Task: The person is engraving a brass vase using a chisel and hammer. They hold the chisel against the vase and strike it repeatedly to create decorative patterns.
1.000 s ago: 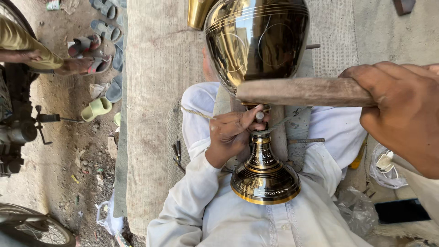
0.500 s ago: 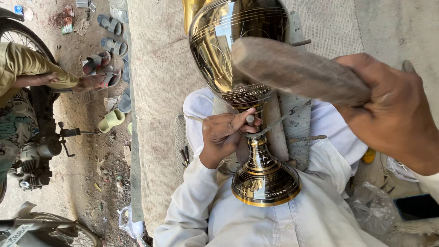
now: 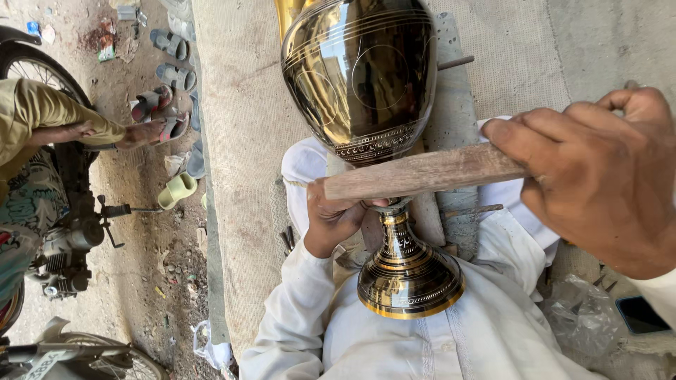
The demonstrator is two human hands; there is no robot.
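The right hand (image 3: 598,179) is clenched hard round one end of a flat wooden stick (image 3: 422,172), knuckles up, with the stick reaching out level across the neck of a big brass vase (image 3: 359,77). The far end of the stick stops just above the left hand (image 3: 334,218). That left hand is curled in against the narrow stem (image 3: 394,211) right under the bowl of the vase, fingers wrapped toward it; whether it grips the stem itself or a small tool there, I cannot tell, as the stick covers the fingertips.

The vase lies with its flared, gold-rimmed foot (image 3: 410,281) resting on the person's white-clothed lap (image 3: 451,338) and its polished, engraved bowl pointing away over a woven mat (image 3: 243,141). A grey slab (image 3: 451,105) sits beneath the bowl, with a thin metal rod (image 3: 454,63) sticking out beside it.

To the right the mat runs on bare; a dark phone (image 3: 641,314) and crumpled plastic (image 3: 574,313) lie near the right wrist. To the left the mat ends at a straight edge, past which are dirt ground, sandals (image 3: 169,43), a motorbike (image 3: 60,239), and another person's arm (image 3: 84,130) reaching toward the footwear.
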